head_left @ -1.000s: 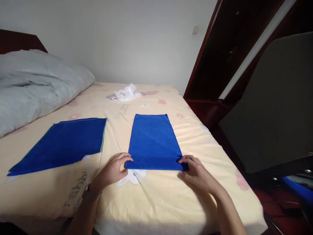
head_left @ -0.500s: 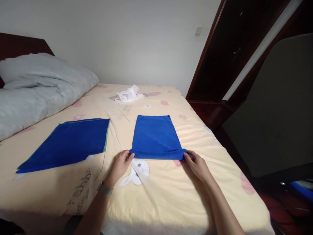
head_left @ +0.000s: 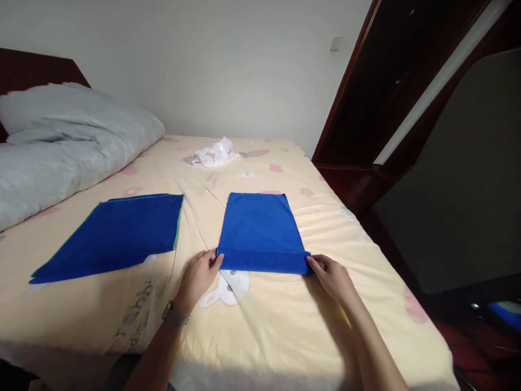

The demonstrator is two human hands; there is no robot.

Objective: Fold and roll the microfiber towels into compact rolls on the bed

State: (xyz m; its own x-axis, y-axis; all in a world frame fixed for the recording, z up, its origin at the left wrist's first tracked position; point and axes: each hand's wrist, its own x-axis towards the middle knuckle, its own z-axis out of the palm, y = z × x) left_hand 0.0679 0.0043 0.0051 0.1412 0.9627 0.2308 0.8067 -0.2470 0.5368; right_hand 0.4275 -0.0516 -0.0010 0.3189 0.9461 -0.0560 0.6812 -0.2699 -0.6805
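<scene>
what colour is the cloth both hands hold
The cloth is plain blue, best seen in the head view.

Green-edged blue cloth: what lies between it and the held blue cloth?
In the head view, a strip of cream bedsheet separates the green-edged cloth from the held cloth; the left hand is at the strip's near end.

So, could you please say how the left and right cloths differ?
The left cloth has green edging; the right cloth shows none. The left cloth lies untouched; the right cloth is held at its near corners by the left hand and right hand. The right cloth has a band turned over along its near edge; the left cloth shows none. Both are blue and lie on the bed.
</scene>
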